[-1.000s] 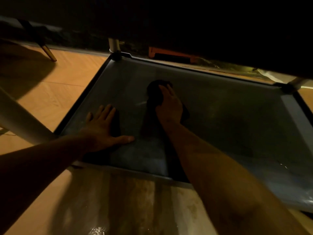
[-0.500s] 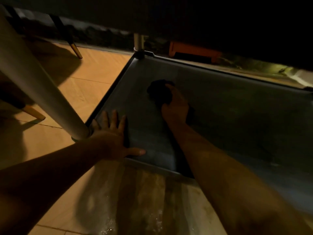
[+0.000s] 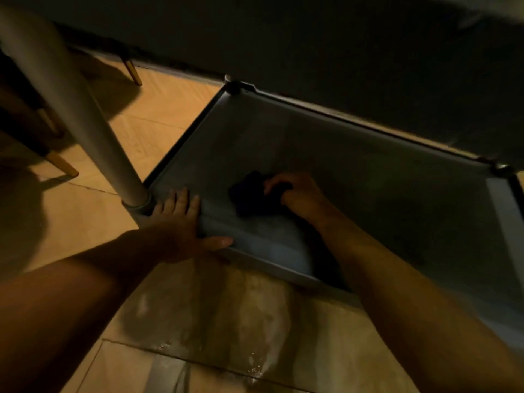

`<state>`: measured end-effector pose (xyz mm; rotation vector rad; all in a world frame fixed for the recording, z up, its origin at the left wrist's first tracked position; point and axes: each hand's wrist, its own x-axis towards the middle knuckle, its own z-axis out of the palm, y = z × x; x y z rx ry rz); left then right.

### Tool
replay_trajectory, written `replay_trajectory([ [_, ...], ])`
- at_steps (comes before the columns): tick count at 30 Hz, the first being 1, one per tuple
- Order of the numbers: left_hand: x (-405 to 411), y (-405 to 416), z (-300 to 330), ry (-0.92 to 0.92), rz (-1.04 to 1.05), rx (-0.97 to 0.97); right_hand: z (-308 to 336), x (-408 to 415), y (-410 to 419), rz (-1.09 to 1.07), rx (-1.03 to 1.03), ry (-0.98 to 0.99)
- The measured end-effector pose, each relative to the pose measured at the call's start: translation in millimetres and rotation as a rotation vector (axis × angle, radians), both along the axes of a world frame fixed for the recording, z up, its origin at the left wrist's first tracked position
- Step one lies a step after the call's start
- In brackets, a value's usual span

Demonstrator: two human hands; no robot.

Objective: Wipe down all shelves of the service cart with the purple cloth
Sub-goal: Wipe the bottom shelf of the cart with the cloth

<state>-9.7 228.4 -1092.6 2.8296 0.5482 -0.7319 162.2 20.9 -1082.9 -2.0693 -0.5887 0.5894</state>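
2 hands: both are at work at the bottom shelf of the cart, in dim warm light.
Floor [image 3: 226,321]: nearest of all, pale tiles with a wet-looking sheen and a few bright drops in front of the cart.
Left hand [image 3: 181,225]: flat and relaxed, fingers straight and spread, thumb out along the shelf's near rim; it grips nothing and seems to brace the cart at the corner.
Post [image 3: 71,103]: a pale round cart leg rising from that corner, just beside the left fingertips.
Shelf [image 3: 368,180]: a grey tray with a low raised rim, low to the floor, shadowed by the level above.
Right hand [image 3: 297,194]: fingers curled down over the cloth, clutching it against the shelf toward the near-left part.
Cloth [image 3: 251,194]: a dark bunched wad, colour unclear in this light, lying on the shelf under and beside the right fingers.
Handling: the cloth looks soft, light and limp; bunched, it likely covers little surface, so a flatter spread under the palm would wipe wider.
Hold: best taken from above, fingers across its middle.
Progress: the far and right parts of the shelf probably await wiping.
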Motion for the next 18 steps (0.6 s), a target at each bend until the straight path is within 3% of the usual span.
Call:
replay_trajectory([
  [3,1.7,-6.2,9.8,0.035,0.01,-0.016,13.2,-7.6,-31.4,0.166,-0.061,0.188],
  [6,4.4,-12.8,19.5,0.08,0.021,-0.013,45.3,-1.3,-28.8,0.34,-0.231,0.228],
  [8,11.1,-15.0,24.8,0.086,0.028,0.009,68.7,1.8,-21.6,0.321,-0.298,0.283],
  [12,22.6,-23.0,26.2,0.119,0.054,0.06,55.5,-21.3,20.2,0.02,-0.409,-0.057],
  [15,19.4,-21.9,17.5,0.087,0.07,0.061,15.9,-70.0,58.0,-0.137,-0.756,-0.093],
  [18,17.7,-8.5,8.7,0.103,0.101,0.032,-6.1,-87.0,38.3,-0.073,-0.766,-0.388],
])
